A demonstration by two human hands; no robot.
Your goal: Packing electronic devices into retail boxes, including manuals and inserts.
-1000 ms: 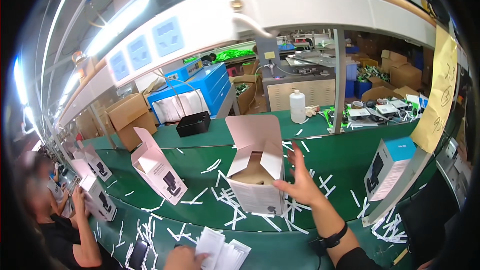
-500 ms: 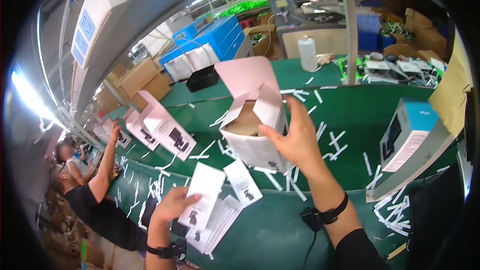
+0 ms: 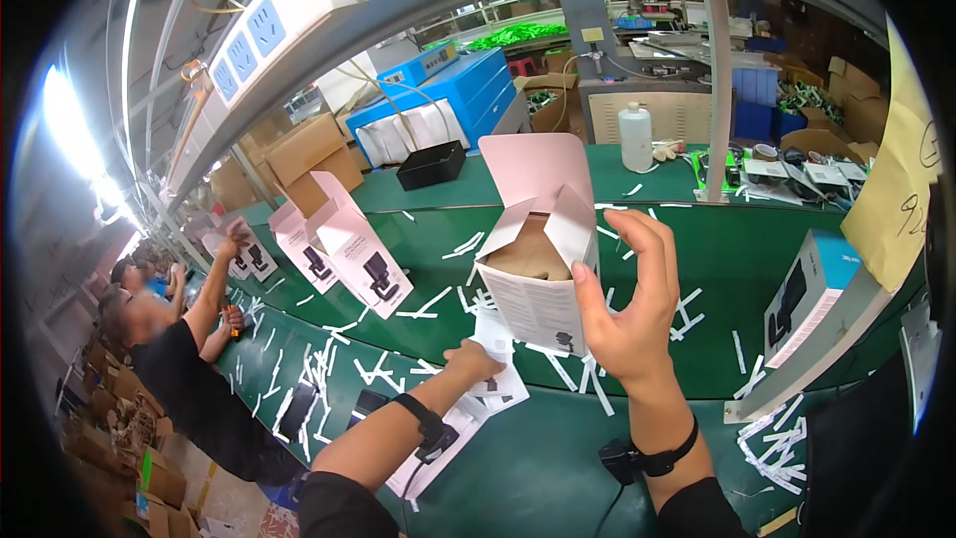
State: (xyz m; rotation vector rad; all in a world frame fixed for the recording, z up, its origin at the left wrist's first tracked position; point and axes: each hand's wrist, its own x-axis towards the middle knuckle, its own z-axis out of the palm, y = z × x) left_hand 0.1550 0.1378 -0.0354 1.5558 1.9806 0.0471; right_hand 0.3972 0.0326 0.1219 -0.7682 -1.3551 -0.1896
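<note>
An open white carton (image 3: 538, 304) with raised pink-tinted flaps stands upright on the green bench; brown cardboard shows inside it. My right hand (image 3: 637, 304) is beside its right wall, fingers spread and curved. The thumb is close to the carton's edge; whether it touches, I cannot tell. My left hand (image 3: 472, 363) is low in front of the carton, closed on a white leaflet (image 3: 494, 331) that reaches toward the carton's base. Another printed leaflet (image 3: 511, 391) lies partly under that hand. A leaflet stack (image 3: 433, 463) lies below my left forearm, which hides much of it.
Open cartons (image 3: 363, 264) stand left, near a co-worker (image 3: 189, 359) reaching to another carton. A blue-and-white box (image 3: 805, 294) stands right, by a metal post. White paper strips (image 3: 772, 443) litter the bench. A black tray (image 3: 431, 166) and white bottle (image 3: 635, 138) are behind.
My left hand has moved right and forward with the leaflet, from over the stack to the carton's front. My right hand has come away from the carton's rim. The view has shifted.
</note>
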